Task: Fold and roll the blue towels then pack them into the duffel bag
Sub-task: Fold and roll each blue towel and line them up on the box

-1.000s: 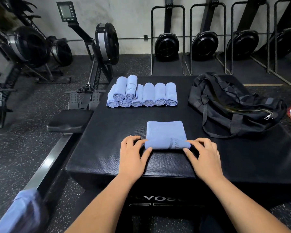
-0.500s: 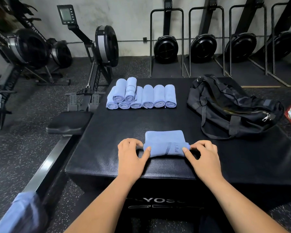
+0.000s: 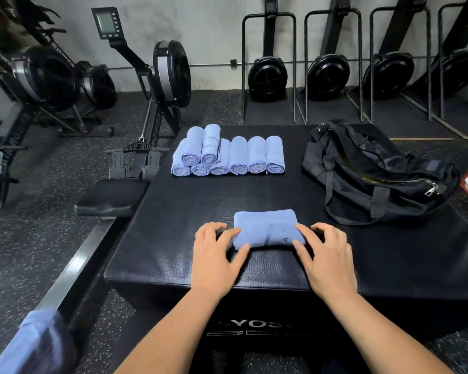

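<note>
A gym floor (image 3: pixel 52 184) of speckled black rubber fills the view. A rowing machine (image 3: pixel 170 74) stands at the far left of the table, and more of them are stored upright along the back wall (image 3: pixel 327 74).

In front of me is a low black padded table (image 3: pixel 254 195). A black duffel bag (image 3: pixel 368 171) lies slumped on its far right part, with its zip partly open and the metal pull toward the right end. On the far left part, well apart from the bag, sits a stack of eight rolled blue towels (image 3: pixel 227 155). Six lie side by side and two rest on top at the left end, with their spiral ends facing me.

Near the front edge of the table, between my two hands, lies the half-rolled towel (image 3: pixel 268 229). Its rolled part is toward me, and a flat strip of towel lies beyond it. Dark printed lettering shows on the roll.

My left hand (image 3: pixel 214 255) grips the left end of this towel, with the curled fingers (image 3: pixel 231 233) on top and the thumb against the near side. My right hand (image 3: pixel 327 255) grips the right end in the same way, its fingers (image 3: pixel 303 230) bent over the roll.

A blurred piece of blue cloth (image 3: pixel 35 344) shows at the lower left corner, off the table.
</note>
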